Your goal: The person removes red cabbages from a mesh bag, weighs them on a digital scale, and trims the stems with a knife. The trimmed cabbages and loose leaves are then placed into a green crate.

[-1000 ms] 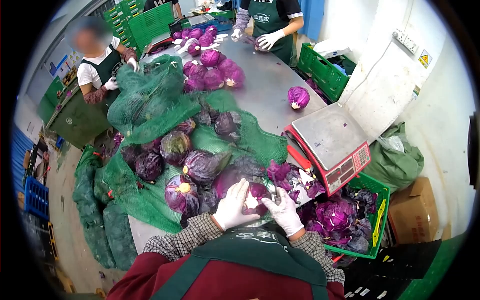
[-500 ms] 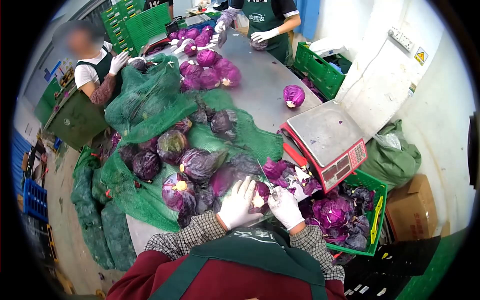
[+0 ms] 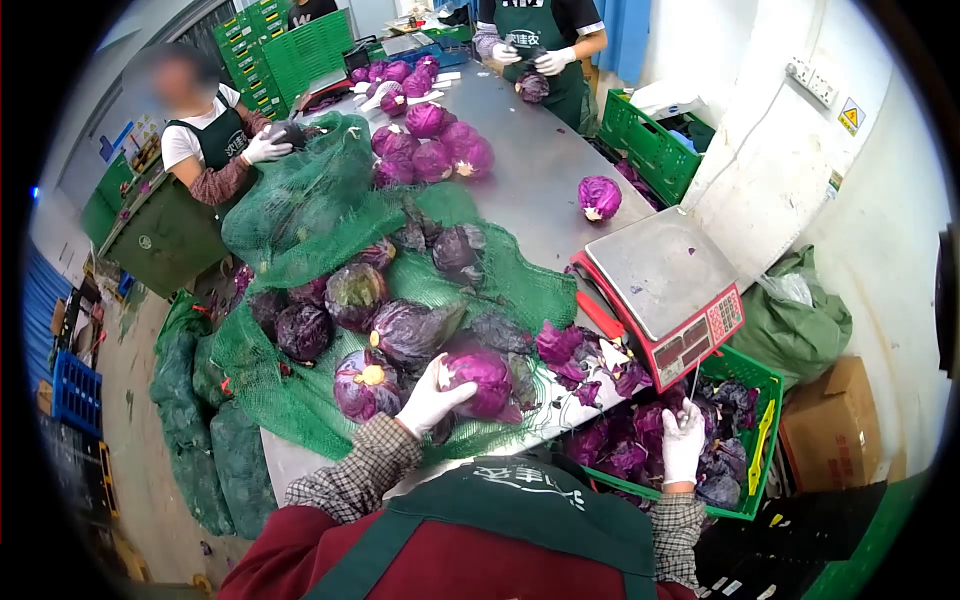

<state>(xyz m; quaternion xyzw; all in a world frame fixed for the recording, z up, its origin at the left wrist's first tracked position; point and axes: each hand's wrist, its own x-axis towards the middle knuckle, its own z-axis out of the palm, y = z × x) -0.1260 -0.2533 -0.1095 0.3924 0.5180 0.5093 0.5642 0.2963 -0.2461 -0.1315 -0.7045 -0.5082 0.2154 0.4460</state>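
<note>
My left hand, in a white glove, grips a trimmed purple cabbage over the green net at the near table edge. My right hand, also gloved, is out to the right over the green crate of purple leaf scraps and holds a thin knife pointing up. Several untrimmed dark cabbages lie on the green net sack just beyond my left hand. Loose purple leaves lie beside the held cabbage.
A red weighing scale stands on the steel table at the right. One cabbage sits alone behind it; trimmed ones cluster farther back. Two gloved co-workers work at the far side. Green crates line the wall.
My right hand left the cabbage and swung right with the knife over the scrap crate. My left hand turned the cabbage so its smooth purple side shows.
</note>
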